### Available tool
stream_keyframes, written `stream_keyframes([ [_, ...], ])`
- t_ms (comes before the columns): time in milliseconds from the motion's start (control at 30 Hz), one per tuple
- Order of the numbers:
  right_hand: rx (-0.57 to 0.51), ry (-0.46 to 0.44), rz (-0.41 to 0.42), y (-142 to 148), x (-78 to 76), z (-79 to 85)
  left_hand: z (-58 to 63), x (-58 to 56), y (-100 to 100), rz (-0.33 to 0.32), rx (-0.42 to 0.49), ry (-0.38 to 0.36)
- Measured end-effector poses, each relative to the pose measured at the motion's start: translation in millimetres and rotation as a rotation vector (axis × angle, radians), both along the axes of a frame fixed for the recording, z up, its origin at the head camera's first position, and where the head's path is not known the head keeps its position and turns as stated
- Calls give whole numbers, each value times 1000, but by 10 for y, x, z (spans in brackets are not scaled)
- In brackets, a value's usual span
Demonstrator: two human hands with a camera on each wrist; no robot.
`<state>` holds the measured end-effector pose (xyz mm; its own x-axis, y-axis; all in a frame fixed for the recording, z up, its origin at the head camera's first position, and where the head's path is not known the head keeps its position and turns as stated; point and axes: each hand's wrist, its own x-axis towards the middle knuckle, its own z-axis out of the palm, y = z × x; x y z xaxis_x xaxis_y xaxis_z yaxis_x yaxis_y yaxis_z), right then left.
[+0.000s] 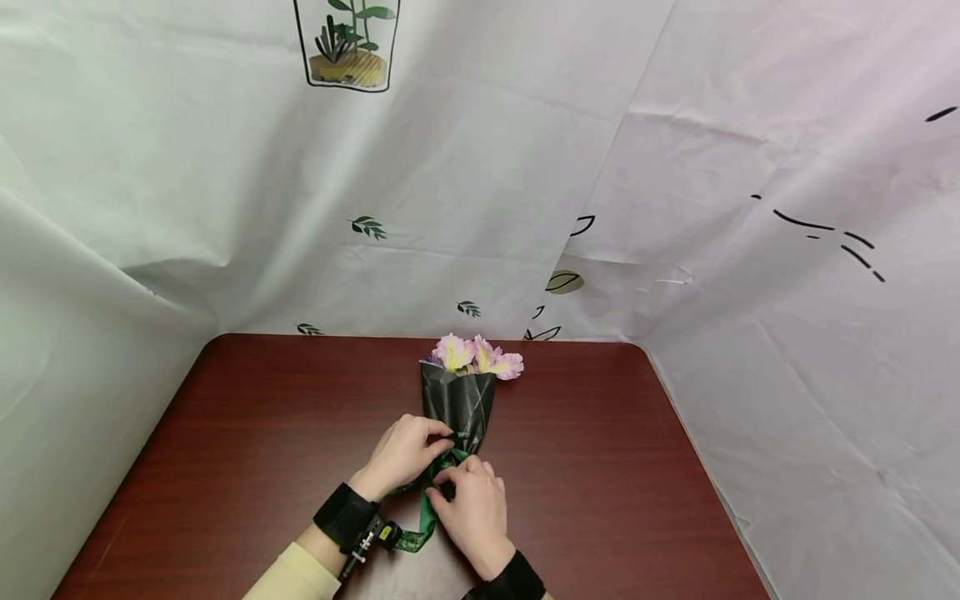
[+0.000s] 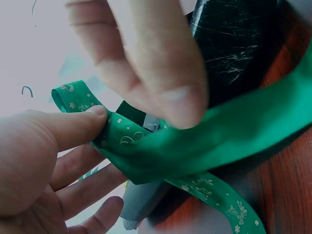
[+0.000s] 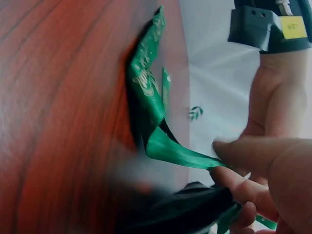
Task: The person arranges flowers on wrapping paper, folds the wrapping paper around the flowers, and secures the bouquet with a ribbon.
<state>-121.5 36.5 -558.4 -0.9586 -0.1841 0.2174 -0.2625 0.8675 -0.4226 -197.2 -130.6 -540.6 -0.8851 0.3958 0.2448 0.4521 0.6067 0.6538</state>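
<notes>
A small bouquet lies on the table, its pink and yellow flowers (image 1: 454, 353) pointing away from me and its black wrapper (image 1: 459, 402) narrowing towards my hands. Green ribbon (image 1: 428, 510) runs round the narrow part, and a length of it trails on the tabletop. My left hand (image 1: 408, 454) pinches a ribbon loop (image 2: 73, 95) printed with pale gold figures between thumb and fingers. From the other side my right hand (image 1: 474, 504) has thumb and forefinger together at a plain green stretch of ribbon (image 2: 234, 134). In the right wrist view, a twisted ribbon end (image 3: 148, 92) leads to the fingers.
The dark red wooden table (image 1: 600, 467) has rounded far corners. White cloth (image 1: 480, 167) printed with leaves hangs behind it and along both sides. Black bands (image 1: 347, 515) with a small camera device circle my wrists.
</notes>
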Motion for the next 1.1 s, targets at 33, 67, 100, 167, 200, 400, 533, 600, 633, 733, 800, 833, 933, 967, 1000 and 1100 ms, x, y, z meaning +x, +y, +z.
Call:
stream_keyframes([
  [33,9,7,-9,-14,-6,-11,-4,1,0,0,2,-2],
  [67,17,17,-18,-27,-14,-20,-5,4,-2,1,8,-5],
  [100,25,30,-28,-40,-24,-24,-6,6,-3,4,11,-5],
  [167,44,43,-46,-55,-41,-39,-6,13,-2,8,22,-9],
  [200,48,49,-51,-62,-49,-41,-7,14,0,10,23,-7],
  [400,-18,20,-46,-70,-72,-54,-12,15,9,13,24,-9],
  [533,-149,-44,-19,-26,-46,-3,-22,10,7,25,20,2],
  [600,-233,-102,-6,8,-25,48,-28,7,5,35,18,8],
  [633,-273,-139,3,28,-13,72,-32,4,6,39,18,8],
  [733,-415,-261,45,103,12,153,-36,1,9,47,19,6],
  [800,-508,-337,77,166,15,200,-35,4,12,50,25,5],
  [833,-545,-368,91,199,12,224,-35,6,14,52,25,5],
  [933,-596,-427,101,304,-19,295,-38,12,20,58,27,13],
  [967,-584,-431,97,337,-31,317,-38,13,24,60,31,12],
  [1000,-559,-430,88,369,-44,337,-38,15,27,62,35,10],
  [1100,-440,-404,50,446,-84,389,-45,23,33,69,37,4],
])
